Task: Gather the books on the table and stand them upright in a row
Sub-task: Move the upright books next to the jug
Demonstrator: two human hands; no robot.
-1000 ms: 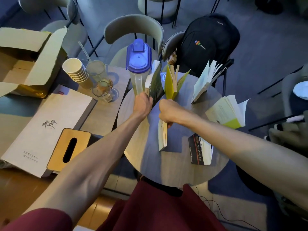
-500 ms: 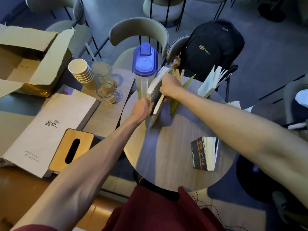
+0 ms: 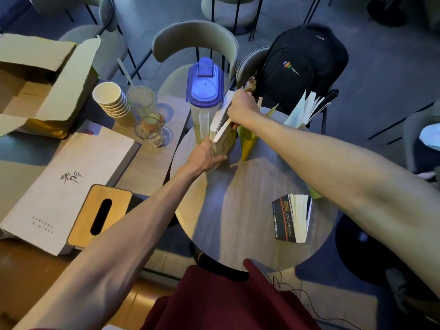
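Wooden and round, the table (image 3: 250,210) carries several books. At its far left edge, the right hand (image 3: 240,108) is closed over the top of a pale book (image 3: 225,141), with the fingers curled around its upper end. The left hand (image 3: 204,156) grips the lower end of the same book, and its thumb lies under the bottom corner. The pale book is tilted and its top leans away from the person. A white book (image 3: 217,120) is pressed against its left side, and this one is just beside a clear pitcher (image 3: 204,86) with a blue lid. I cannot tell if the pale book's lower end touches the table.

A yellow book (image 3: 247,141) stands to the right of the pale book, partly hidden behind the right forearm. An open book (image 3: 302,113) with white pages stands at the far right edge, with the pages fanned out. A black book (image 3: 289,217) with red print stands well apart from the others on the near right part of the table, and its pages are slightly spread.

On the long table to the left there are a stack of paper cups (image 3: 112,101), two glasses (image 3: 150,129), a grey flat box (image 3: 66,182), a wooden tissue box (image 3: 100,215) and an open cardboard box (image 3: 47,79). A black backpack (image 3: 300,67) sits on a chair behind the round table.
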